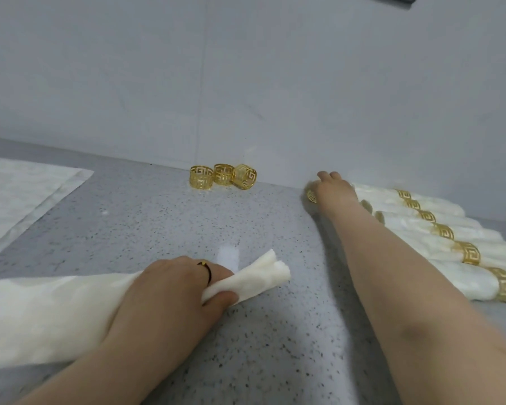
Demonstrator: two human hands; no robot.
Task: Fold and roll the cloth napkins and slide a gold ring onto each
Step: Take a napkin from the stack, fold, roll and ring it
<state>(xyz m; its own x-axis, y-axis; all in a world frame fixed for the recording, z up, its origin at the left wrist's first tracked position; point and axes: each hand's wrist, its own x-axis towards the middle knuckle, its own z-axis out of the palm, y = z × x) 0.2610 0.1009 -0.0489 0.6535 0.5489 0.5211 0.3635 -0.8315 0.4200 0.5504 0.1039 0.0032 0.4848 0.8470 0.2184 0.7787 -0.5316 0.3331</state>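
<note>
While the left hand [170,290] pinches the rolled napkin [50,314] tight near its free end on the countertop [158,214], the right hand [333,191], blurred at a gold ring [311,196] by the wall [246,83], grip unclear, should thread it squarely on.

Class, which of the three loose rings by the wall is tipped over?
The rightmost ring: its opening faces the camera; the left ring and middle ring stand upright.

The left hand [170,287] lies low and near, thumb and fingers pinching a rolled napkin [260,276]. The right arm [392,258] stretches far forward, the right hand [332,190] palm down and blurred, its grip unclear.
</note>
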